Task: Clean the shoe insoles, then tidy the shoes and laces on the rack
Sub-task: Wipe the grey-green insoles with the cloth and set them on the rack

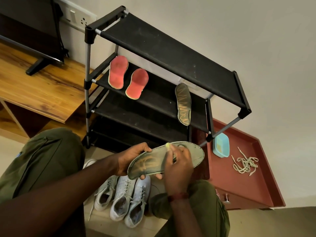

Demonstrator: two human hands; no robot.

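Note:
My left hand (132,159) grips the heel end of a grey-green insole (195,153), holding it up in front of the black shoe rack (171,53). My right hand (178,165) lies across the insole's middle and pinches a small yellow brush (168,146) against its surface. On the rack's second shelf lie two red insoles (117,71) (136,83) and a second grey-green insole (183,104). Three pale sneakers (123,197) stand on the floor between my knees. A tangle of loose laces (244,164) lies on a red tray.
The red tray (239,185) sits on the floor right of the rack and also holds a light blue tub (220,147). A wooden TV unit (34,86) with a screen stands left of the rack. My knees in green trousers flank the sneakers.

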